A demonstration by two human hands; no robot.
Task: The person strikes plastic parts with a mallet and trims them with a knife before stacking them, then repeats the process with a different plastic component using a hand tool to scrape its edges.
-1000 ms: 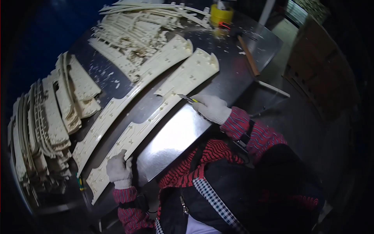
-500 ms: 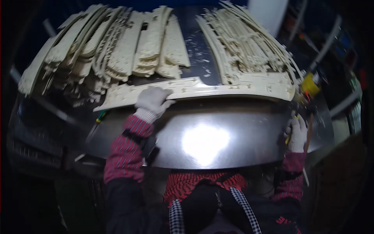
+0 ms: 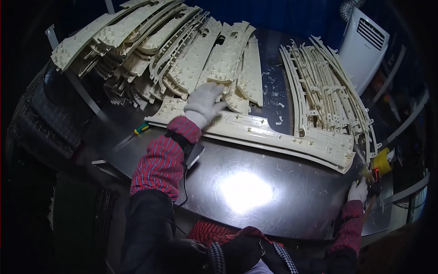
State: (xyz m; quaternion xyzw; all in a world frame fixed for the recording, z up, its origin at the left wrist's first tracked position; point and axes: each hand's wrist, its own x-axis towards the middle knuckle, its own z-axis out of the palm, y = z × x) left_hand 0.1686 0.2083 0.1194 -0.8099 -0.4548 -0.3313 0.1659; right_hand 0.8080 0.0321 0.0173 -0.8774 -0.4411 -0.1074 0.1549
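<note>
A long cream plastic panel (image 3: 255, 129), with a cutout in its far edge, lies across the metal table. My left hand (image 3: 204, 102), in a white glove, is over the panel's left part, fingers stretched toward the stacked panels behind and thumb apart. It grips nothing that I can see; whether the palm touches the panel is hidden. At the table's right end, my gloved right hand (image 3: 358, 190) is closed beside a yellow roll-like object (image 3: 382, 161). A small yellow bit shows at its fingers, but the thing held is too small to name.
Stacked cream panels (image 3: 196, 61) fill the back left. Narrow cream strips (image 3: 325, 89) are piled at the back right, with white scraps between. A green-and-yellow-handled screwdriver (image 3: 141, 128) lies left. A white appliance (image 3: 365, 48) stands behind the table (image 3: 283, 196).
My view has turned, so the table appears tilted. My left hand has shifted from the panel's near edge toward its far edge, with fingers extending. My right hand stays at the table's right end.
</note>
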